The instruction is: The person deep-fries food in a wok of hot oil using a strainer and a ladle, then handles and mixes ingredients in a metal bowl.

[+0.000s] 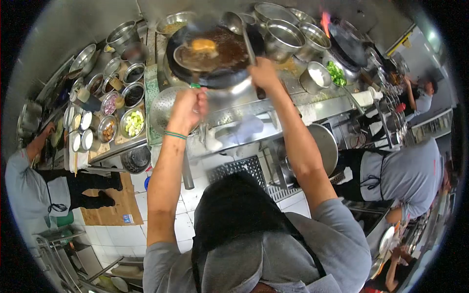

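A large wok [234,46] with dark brown, shiny liquid sits in front of me at the stove. My left hand [188,108] is closed round the handle of a round strainer [183,59], whose blurred head lies over the liquid. A golden piece of food [203,46] shows at the strainer; whether it rests in it or floats beside it I cannot tell. Fingers of my right hand [265,76] are wrapped round the long handle of a ladle [232,22], its bowl raised at the wok's far right rim. Beside my left wrist is a perforated metal colander [163,111].
Bowls of chopped vegetables [133,122] and sauces stand at left. Metal pots [285,39] crowd the right, near greens [335,73] and a flame [326,23] by another wok [348,45]. Co-workers stand at left [29,178] and right [403,178]. A big pot [322,146] is below the counter.
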A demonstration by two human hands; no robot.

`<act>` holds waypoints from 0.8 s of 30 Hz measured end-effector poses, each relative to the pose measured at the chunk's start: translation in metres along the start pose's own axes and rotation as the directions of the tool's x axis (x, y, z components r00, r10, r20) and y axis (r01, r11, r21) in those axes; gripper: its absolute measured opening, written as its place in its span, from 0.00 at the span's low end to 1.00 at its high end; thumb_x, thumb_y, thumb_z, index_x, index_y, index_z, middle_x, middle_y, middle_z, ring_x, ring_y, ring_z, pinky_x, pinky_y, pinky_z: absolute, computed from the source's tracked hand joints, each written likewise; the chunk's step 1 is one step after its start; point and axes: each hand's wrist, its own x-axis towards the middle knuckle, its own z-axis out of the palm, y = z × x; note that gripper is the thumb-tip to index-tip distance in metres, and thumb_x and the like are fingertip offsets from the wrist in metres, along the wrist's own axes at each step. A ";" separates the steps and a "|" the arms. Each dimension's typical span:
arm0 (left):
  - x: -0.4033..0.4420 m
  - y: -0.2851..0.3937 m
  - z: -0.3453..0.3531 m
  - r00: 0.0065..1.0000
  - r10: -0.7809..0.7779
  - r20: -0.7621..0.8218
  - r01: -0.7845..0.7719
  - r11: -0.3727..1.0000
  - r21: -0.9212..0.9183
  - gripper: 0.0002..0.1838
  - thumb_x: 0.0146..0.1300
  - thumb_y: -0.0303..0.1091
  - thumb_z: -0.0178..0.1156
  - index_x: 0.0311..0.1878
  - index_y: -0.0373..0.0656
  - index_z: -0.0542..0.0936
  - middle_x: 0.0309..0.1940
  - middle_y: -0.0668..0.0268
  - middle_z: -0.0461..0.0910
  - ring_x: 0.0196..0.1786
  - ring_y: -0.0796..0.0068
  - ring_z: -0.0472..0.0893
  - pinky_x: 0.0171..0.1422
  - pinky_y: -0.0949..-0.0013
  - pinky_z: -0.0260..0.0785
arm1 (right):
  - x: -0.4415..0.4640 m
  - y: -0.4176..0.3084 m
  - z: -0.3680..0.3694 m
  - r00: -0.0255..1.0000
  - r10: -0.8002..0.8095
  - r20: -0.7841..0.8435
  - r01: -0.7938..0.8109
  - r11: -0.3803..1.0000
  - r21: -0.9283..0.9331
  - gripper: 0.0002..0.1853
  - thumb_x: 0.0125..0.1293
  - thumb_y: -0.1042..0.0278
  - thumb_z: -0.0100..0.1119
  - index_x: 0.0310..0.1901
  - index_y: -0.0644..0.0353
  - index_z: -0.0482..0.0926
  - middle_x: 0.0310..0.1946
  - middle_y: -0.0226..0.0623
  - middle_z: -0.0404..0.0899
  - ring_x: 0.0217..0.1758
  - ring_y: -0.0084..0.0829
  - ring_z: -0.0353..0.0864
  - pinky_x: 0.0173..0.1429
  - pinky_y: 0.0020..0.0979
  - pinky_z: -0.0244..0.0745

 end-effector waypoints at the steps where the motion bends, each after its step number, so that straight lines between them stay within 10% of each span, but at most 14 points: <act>1: 0.002 -0.002 -0.002 1.000 0.003 0.018 -0.003 1.000 -0.018 0.08 0.66 0.28 0.48 0.44 0.37 0.74 0.21 0.73 0.69 0.19 0.82 0.66 0.18 0.74 0.57 | 0.013 0.027 0.011 0.999 -0.012 -0.038 0.011 0.999 -0.030 0.19 0.54 0.69 0.56 0.46 0.74 0.78 0.27 0.51 0.82 0.29 0.38 0.85 0.38 0.37 0.79; 6: -0.009 -0.006 0.010 1.000 0.001 -0.006 -0.001 0.999 -0.040 0.03 0.67 0.29 0.55 0.38 0.40 0.75 0.17 0.74 0.66 0.17 0.84 0.63 0.18 0.76 0.54 | -0.025 -0.011 -0.009 0.945 0.280 0.170 -0.325 0.868 0.375 0.11 0.60 0.71 0.54 0.42 0.69 0.73 0.27 0.43 0.79 0.22 0.32 0.79 0.28 0.34 0.74; 9: -0.014 -0.007 0.014 0.999 0.017 -0.043 -0.016 1.000 0.023 0.08 0.66 0.30 0.58 0.30 0.45 0.72 0.16 0.74 0.65 0.16 0.83 0.62 0.18 0.75 0.53 | -0.045 -0.051 -0.031 0.878 0.242 0.412 -0.457 0.173 0.872 0.07 0.67 0.76 0.49 0.32 0.57 0.62 0.18 0.28 0.66 0.15 0.22 0.65 0.18 0.26 0.61; 12: -0.018 -0.006 0.015 0.999 0.027 -0.028 -0.025 0.998 0.057 0.13 0.66 0.29 0.58 0.25 0.47 0.69 0.16 0.74 0.65 0.16 0.83 0.62 0.18 0.74 0.53 | -0.038 -0.056 -0.037 0.830 0.155 0.537 -0.520 -0.137 0.843 0.07 0.67 0.75 0.49 0.32 0.58 0.62 0.18 0.28 0.66 0.15 0.21 0.66 0.18 0.25 0.60; 24: -0.014 -0.011 0.008 0.999 0.049 -0.015 -0.048 0.998 0.050 0.07 0.65 0.27 0.48 0.30 0.41 0.72 0.16 0.70 0.67 0.15 0.77 0.64 0.17 0.70 0.54 | -0.002 -0.060 -0.009 0.866 0.090 0.492 -0.497 0.266 0.826 0.04 0.66 0.77 0.49 0.35 0.63 0.65 0.19 0.30 0.67 0.16 0.22 0.68 0.17 0.28 0.64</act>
